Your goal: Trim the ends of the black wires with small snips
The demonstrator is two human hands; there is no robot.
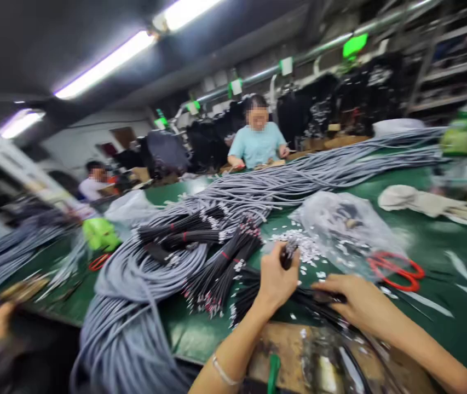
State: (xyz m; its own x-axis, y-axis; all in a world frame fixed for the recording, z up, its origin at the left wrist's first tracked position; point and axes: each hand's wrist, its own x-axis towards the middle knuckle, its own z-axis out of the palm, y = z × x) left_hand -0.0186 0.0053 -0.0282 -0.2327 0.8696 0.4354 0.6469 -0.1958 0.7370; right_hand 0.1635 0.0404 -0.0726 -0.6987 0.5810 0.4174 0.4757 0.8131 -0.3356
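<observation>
My left hand (277, 276) is closed around a bunch of thin black wires (289, 255), whose pale ends stick up above the fingers. To its right, my right hand (346, 295) is closed on a dark bundle of black wires (309, 300) lying low over the table. Blur hides exactly how the fingers of this hand sit. Small white pieces (305, 249) are scattered just beyond my left hand. Several tied bundles of black wires (220, 268) with white and reddish ends lie to the left of it.
Grey cables (134, 301) coil at the left and run across the green table (434, 219). A clear plastic bag (348, 224), red-handled scissors (397, 271) and a cloth (418, 200) lie right. A brown board (282, 342) is in front. One co-worker (257, 139) sits opposite.
</observation>
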